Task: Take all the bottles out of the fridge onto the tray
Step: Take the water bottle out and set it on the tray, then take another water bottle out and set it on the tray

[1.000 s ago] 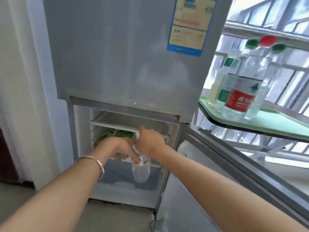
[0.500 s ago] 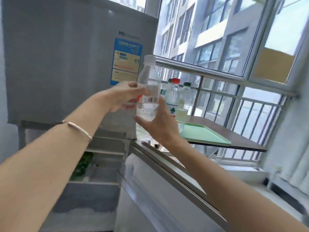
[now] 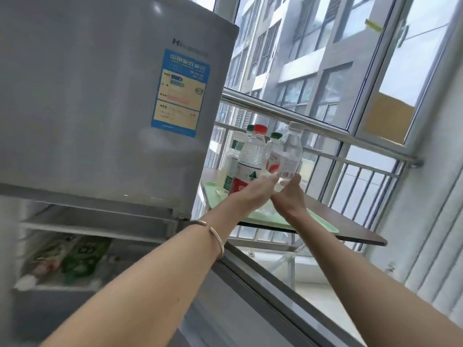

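I hold a clear white-capped bottle [image 3: 288, 154] upright above the green tray [image 3: 320, 222], with my left hand [image 3: 255, 194] and my right hand [image 3: 290, 194] both at its base. Several bottles stand on the tray behind my left hand: a red-capped one with a red label [image 3: 250, 159] and green-capped ones [image 3: 234, 156] beside it. The grey fridge [image 3: 100, 96] stands at left, its lower compartment [image 3: 75, 246] open with green packets inside.
The tray lies on a dark brown table [image 3: 350, 229] by a railed window [image 3: 325, 131]. The open lower fridge door [image 3: 275, 296] juts out below my arms. A white wall is at right.
The bottle came out of the lower fridge compartment, rose in both hands and moved right and away, over the tray beside the standing bottles.
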Action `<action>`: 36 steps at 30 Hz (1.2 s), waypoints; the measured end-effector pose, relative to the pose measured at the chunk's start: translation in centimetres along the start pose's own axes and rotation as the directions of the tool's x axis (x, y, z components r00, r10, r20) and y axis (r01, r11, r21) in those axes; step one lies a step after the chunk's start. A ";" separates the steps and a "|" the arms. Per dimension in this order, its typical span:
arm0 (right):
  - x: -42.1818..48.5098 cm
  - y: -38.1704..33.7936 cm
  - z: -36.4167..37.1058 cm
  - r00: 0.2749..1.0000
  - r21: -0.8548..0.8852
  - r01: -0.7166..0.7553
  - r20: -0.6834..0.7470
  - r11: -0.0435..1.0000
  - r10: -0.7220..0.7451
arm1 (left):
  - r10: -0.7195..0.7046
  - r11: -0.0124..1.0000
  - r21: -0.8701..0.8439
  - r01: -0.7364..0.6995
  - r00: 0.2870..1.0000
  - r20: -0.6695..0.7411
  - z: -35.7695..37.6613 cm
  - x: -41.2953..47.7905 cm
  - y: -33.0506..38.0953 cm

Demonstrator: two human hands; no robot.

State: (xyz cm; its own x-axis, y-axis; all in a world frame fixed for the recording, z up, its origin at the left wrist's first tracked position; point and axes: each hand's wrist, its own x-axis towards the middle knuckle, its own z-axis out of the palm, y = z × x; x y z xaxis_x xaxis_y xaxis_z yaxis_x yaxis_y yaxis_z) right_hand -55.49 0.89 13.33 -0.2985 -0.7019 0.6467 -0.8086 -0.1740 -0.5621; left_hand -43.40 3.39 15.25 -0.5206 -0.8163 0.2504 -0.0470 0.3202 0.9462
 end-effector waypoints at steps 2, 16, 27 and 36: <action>0.8 1.6 1.3 0.999 -0.018 -0.019 0.033 1.000 0.019 | -0.006 1.000 0.004 0.006 1.000 0.025 0.0 0.3 -1.0; -1.9 0.6 1.1 0.928 0.052 0.088 -0.367 0.995 -0.063 | 0.023 0.999 0.053 -0.013 0.982 -0.187 -1.6 0.7 -2.6; -13.4 -12.8 12.7 0.829 0.106 0.547 0.075 0.831 -0.555 | 0.596 0.564 0.786 0.254 0.533 -0.600 -16.3 -14.6 -13.9; -21.4 -14.2 28.5 0.688 0.131 0.457 0.576 0.880 -0.443 | 0.366 0.544 0.656 0.523 0.556 -0.746 -24.6 -19.8 -25.1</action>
State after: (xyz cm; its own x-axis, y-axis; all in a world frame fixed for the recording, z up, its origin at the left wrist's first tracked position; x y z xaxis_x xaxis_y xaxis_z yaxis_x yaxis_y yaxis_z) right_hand -23.17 -1.31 -7.22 0.4446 -0.8031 0.3967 -0.7813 -0.5643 -0.2668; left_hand -10.93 -0.32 -8.41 0.3296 -0.6953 0.6386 -0.8571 0.0632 0.5112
